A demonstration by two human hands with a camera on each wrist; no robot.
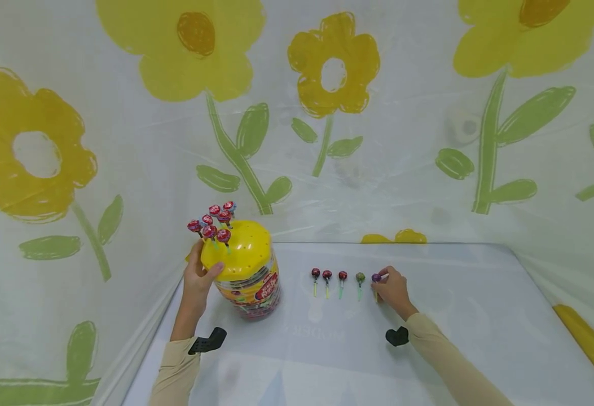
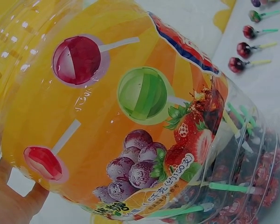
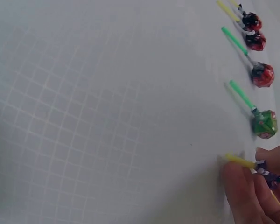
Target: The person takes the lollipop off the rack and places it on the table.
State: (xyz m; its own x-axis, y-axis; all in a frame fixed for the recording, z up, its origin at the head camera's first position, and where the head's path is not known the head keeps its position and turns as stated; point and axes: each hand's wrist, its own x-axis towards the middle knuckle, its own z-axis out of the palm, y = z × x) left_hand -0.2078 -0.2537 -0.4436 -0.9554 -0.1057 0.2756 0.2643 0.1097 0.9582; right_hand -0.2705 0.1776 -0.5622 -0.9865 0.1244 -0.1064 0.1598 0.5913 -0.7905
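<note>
A large clear plastic jar of lollipops (image 1: 253, 293) with a yellow lid (image 1: 248, 248) leans slightly on the table at left. My left hand (image 1: 198, 282) grips it by the lid's near-left edge, thumb on top and fingers round the side. Several red-wrapped lollipops (image 1: 223, 236) stand stuck in the lid's holes. Over at the right, my right hand (image 1: 393, 286) pinches a purple-wrapped lollipop (image 3: 273, 180) by the wrapper, its yellow stick (image 3: 240, 161) lying close over the table. A green lollipop (image 3: 265, 124) lies just beside that hand, sticks of both pointing toward me.
Left of the green lollipop, dark red lollipops (image 1: 343, 276) continue the row on the white table (image 1: 317, 361). A white curtain printed with yellow flowers (image 1: 334, 73) hangs behind the table and along both sides. Black wrist devices (image 1: 397, 336) sit on both forearms.
</note>
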